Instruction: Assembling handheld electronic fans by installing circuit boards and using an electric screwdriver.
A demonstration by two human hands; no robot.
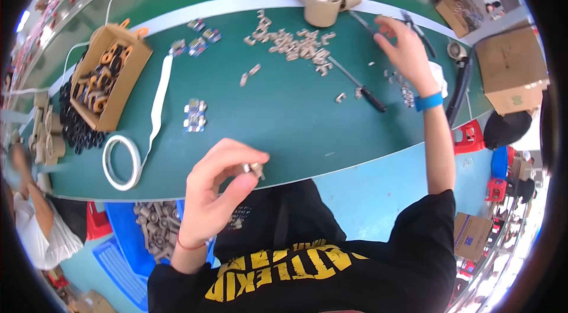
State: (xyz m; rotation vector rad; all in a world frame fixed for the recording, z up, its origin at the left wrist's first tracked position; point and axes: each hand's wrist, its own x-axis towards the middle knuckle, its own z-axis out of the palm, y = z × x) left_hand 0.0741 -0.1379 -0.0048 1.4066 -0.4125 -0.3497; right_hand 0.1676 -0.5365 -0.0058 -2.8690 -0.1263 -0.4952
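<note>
The grip of the left hand was pinched on a small part by the front edge of the bench; a slack pinch might have dropped it. The right hand hung half-curled near the far right corner, its hold unclear.

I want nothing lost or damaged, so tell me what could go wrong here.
The small part in the left hand is near the front edge of the table; if the grip slips, it might drop to the floor.
The right hand is close to small loose parts and could scatter them.
The white tape strip reaches up to a circuit board and might drag it if pulled.
</note>
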